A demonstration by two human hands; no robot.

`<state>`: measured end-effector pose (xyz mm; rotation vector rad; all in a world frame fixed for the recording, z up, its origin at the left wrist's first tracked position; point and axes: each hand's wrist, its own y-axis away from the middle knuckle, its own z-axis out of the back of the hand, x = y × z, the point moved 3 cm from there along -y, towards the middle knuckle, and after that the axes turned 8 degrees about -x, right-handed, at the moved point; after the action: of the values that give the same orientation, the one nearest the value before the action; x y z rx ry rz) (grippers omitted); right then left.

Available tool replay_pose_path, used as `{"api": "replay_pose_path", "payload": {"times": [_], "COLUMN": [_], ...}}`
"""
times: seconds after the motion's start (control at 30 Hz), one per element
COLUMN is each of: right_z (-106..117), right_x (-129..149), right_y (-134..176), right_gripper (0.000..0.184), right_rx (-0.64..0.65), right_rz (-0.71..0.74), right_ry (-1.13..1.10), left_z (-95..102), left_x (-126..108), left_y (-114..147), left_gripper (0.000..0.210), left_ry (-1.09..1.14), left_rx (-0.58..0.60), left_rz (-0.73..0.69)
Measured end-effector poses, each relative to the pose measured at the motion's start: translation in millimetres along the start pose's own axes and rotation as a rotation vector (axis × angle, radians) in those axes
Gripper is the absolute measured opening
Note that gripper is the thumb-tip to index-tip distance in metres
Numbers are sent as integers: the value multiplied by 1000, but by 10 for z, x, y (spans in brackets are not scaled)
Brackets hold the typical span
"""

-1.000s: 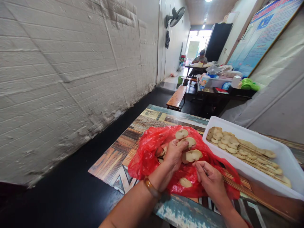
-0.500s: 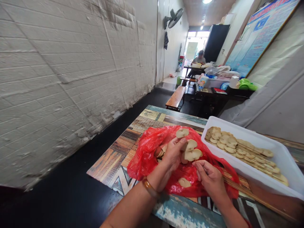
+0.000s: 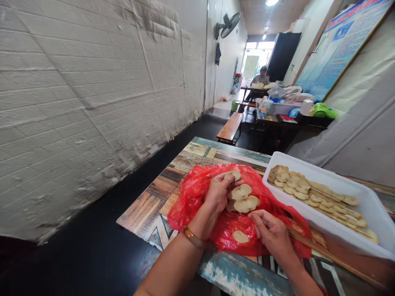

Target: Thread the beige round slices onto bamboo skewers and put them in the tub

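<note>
My left hand [image 3: 219,188] pinches a thin pale slice [image 3: 235,175], perhaps potato, between thumb and fingers. My right hand [image 3: 269,228] grips the lower end of a thin skewer [image 3: 251,212], which is mostly hidden. Several overlapping pale slices [image 3: 245,199] are threaded on it, just below the left fingers. The skewer's upper end seems to meet the slice in my left hand. Under both hands an opened red plastic bag [image 3: 191,193] is spread out, with a loose slice [image 3: 240,236] lying on its near part.
Right of the bag, a white plastic tub [image 3: 367,197] holds rows of skewered slices [image 3: 308,189]. Bare skewers [image 3: 327,255] lie beside it on the patterned table [image 3: 148,197]. Beyond are a bench [image 3: 231,126], a cluttered table [image 3: 271,119] and a seated person [image 3: 261,78].
My left hand has turned and brought its slice down and left, to the skewer's upper end. The right hand keeps its grip, almost still. The view has shifted slightly.
</note>
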<state>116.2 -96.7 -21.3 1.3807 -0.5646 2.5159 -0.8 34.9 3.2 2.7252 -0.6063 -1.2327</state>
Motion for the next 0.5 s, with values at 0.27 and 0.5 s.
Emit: {"api": "replay_pose_path", "payload": {"times": [0.27,0.5], "right_z": [2,-2], "right_x": [-3,-16], "right_y": [10,6], "right_gripper": [35,35], "right_rx": [-44,-39], "right_rz": [-7,-35], "right_ry": [5,-26], "left_z": [-38,-78], "left_x": [30,100], "left_y": [83,147], "left_gripper": [31,37], "left_ry": [-138,-155], "left_rx": [13,18], "left_rz": [-69,5]}}
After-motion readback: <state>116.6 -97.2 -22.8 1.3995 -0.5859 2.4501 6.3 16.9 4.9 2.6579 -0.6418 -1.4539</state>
